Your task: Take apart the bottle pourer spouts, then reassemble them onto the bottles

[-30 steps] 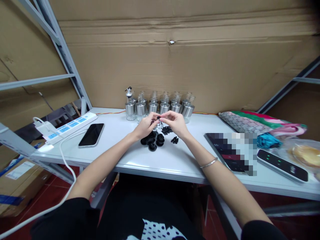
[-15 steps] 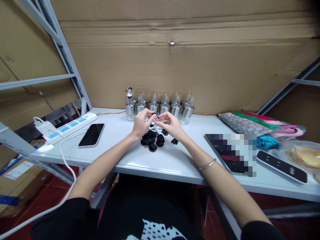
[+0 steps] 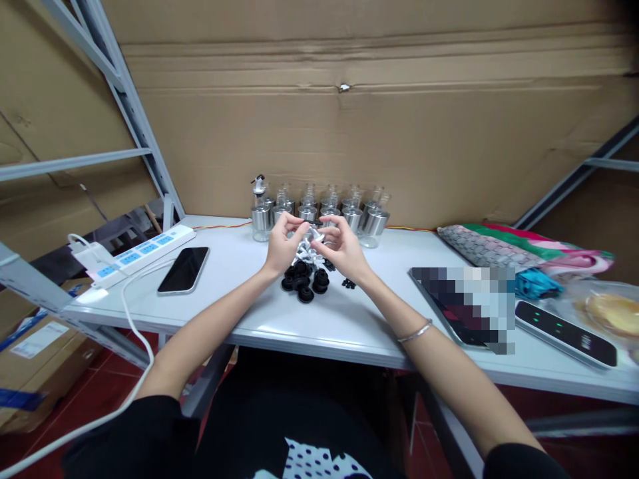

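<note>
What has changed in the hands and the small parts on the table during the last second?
Both hands, the left hand and the right hand, rose a little and moved toward the bottles at the back. They kept pinching a small part between them; it now shows more white. The black caps, the phone and the power strip stayed where they were.

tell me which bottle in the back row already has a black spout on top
The leftmost bottle, at the row's left end. It alone carries a black spout; the other bottles have bare open necks.
</note>
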{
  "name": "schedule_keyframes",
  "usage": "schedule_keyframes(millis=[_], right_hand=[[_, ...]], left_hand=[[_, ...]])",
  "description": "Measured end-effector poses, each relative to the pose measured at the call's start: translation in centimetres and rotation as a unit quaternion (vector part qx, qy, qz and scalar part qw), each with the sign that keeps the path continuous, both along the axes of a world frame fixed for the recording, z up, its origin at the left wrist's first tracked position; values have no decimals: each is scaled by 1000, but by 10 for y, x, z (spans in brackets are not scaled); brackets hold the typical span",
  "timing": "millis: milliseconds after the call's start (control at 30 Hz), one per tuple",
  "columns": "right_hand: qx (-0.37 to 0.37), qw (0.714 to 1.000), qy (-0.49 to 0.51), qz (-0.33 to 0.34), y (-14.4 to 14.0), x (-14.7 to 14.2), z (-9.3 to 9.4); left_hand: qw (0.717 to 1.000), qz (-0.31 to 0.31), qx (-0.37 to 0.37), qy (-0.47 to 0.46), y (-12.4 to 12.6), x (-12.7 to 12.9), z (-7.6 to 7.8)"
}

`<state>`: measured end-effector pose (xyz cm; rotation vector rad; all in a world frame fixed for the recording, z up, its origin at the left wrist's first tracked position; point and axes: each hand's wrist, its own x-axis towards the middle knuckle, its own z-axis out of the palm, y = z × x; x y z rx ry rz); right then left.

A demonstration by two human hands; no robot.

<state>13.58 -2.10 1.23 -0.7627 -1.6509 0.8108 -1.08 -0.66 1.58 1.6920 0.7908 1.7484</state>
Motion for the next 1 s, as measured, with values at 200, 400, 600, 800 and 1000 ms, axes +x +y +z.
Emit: schedule_keyframes(millis=[200, 400, 600, 800, 1000], right_hand=[[44, 997, -53, -32, 1, 5, 0], [108, 983, -124, -79, -1, 8, 4], [164, 962, -178, -129, 0, 13, 5], [170, 956, -200, -133, 0, 17, 4], [160, 949, -225, -152, 3, 18, 0]], left_hand=[[999, -22, -24, -8, 4, -2, 4], [999, -43, -25, -5, 2, -4, 7], [984, -139, -112, 24, 1, -3, 6], [968, -184, -153, 73, 0, -6, 7], [963, -188, -159, 109, 0, -5, 4]])
